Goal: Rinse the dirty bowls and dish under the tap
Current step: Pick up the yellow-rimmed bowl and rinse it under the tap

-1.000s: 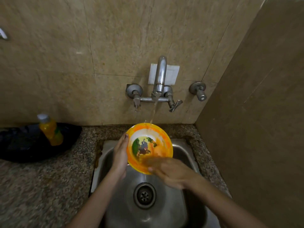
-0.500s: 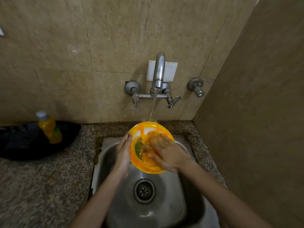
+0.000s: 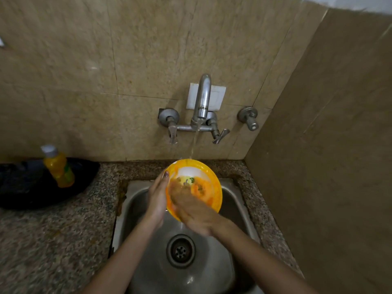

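Bench (image 3: 53,240), left edge: dark shallow pan (image 3: 19,187), with a yellow bottle (image 3: 58,167) standing against it. White cap, green label patch; the writing is too small to be read.

Sink (image 3: 135,200), set at the bench's back right corner: an orange bowl (image 3: 215,194) is held tilted over it, just under the tap (image 3: 203,98).

Left hand (image 3: 158,198): the bowl's left rim is gripped, thumb hooked over the edge, fingers hidden behind.

Right hand (image 3: 195,211): blurred; its fingers are laid roughly flat against the bowl's inside, nothing grasped.

Bowl contents: orange residue and a partly covered print.

A thin stream is seen falling from the tap onto the far rim, with water running off the near rim above the drain (image 3: 180,250).
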